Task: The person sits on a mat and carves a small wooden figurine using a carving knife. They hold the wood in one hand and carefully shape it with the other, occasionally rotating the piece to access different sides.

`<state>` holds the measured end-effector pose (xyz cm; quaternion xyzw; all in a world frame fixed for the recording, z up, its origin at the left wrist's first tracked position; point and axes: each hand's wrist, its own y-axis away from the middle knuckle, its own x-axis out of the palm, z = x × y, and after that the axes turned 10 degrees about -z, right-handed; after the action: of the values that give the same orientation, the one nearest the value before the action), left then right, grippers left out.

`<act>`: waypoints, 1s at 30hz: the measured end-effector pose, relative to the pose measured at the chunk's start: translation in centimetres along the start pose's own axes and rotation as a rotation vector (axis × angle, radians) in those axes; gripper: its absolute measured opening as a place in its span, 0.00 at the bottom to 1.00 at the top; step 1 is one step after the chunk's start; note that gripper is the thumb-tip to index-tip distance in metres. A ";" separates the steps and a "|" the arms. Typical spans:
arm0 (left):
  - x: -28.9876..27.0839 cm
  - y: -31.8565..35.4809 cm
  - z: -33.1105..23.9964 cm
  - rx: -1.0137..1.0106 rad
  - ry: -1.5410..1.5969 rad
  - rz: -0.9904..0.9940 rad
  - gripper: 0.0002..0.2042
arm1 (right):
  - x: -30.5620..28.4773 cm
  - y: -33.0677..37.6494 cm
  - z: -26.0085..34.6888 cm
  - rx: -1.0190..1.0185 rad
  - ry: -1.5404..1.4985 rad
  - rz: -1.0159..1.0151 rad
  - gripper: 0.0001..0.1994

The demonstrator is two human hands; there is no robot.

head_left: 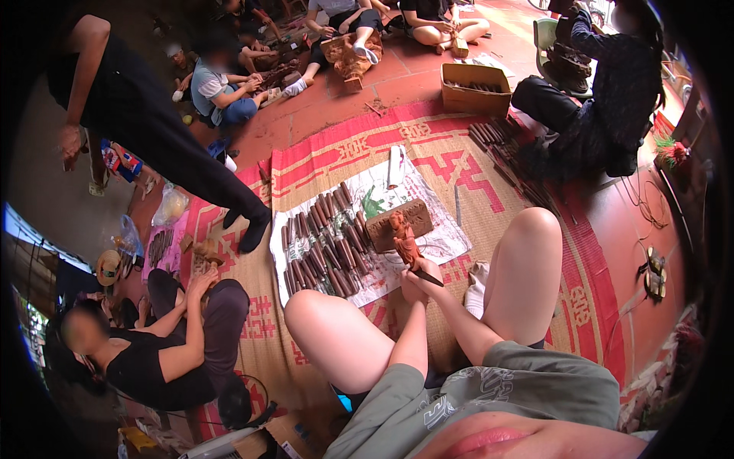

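Observation:
In front of me, between my bent knees, my two hands are close together and partly overlap. My left hand (414, 291) is closed near the base of a small reddish-brown carved wooden figurine (404, 240), which stands upright with its top away from me. My right hand (430, 269) is closed too, beside the figurine's lower end. A dark carving tool (427, 278) slants across it. Most fingers are hidden or small. Just behind the figurine lies a brown wooden block (417, 217). To its left, several dark-handled carving chisels (329, 252) lie in rows on a white sheet (451, 237).
A red and tan woven mat (512, 275) spreads under me. More tools (493, 149) lie at right, near a cardboard box (451, 102) and a seated person (604, 92). Someone in dark trousers (168, 145) stands at left; another person (168, 344) sits below. Others work at the back.

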<state>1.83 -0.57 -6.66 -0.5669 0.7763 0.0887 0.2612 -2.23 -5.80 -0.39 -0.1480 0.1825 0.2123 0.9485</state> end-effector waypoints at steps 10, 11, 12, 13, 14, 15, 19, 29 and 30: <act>-0.8 -0.6 2.7 -0.231 0.057 0.068 0.32 | -0.8 -0.3 3.3 0.082 -0.004 0.012 0.13; -0.4 1.4 -0.8 -0.210 -0.006 0.073 0.37 | -2.6 -1.1 1.5 0.059 0.049 0.007 0.13; -0.8 1.3 -2.0 -0.206 -0.018 0.069 0.39 | -3.0 -2.0 1.7 0.018 0.065 0.024 0.12; -1.3 1.4 -2.4 -0.206 -0.035 0.058 0.40 | -2.9 -2.9 2.8 0.098 0.063 0.099 0.11; -1.8 1.5 -2.6 -0.212 -0.056 0.045 0.41 | -3.2 -3.8 4.1 0.002 0.098 0.144 0.11; -2.0 1.5 -3.1 -0.274 -0.065 0.055 0.46 | -3.6 -5.0 5.0 -0.068 0.152 0.209 0.10; -2.2 1.3 -2.9 -0.288 -0.037 0.051 0.49 | -6.1 -9.7 9.7 -0.397 0.218 0.386 0.08; -1.1 1.2 -2.2 -0.330 -0.009 0.014 0.42 | -13.0 -12.3 12.1 -0.959 0.557 0.718 0.09; -1.1 1.2 -2.0 -0.328 -0.004 0.006 0.42 | -13.3 -12.1 12.3 -0.955 0.573 0.741 0.08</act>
<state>0.40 -0.13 -4.58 -0.5994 0.7524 0.2164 0.1664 -4.44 -16.47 18.42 -0.5297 0.3518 0.5338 0.5574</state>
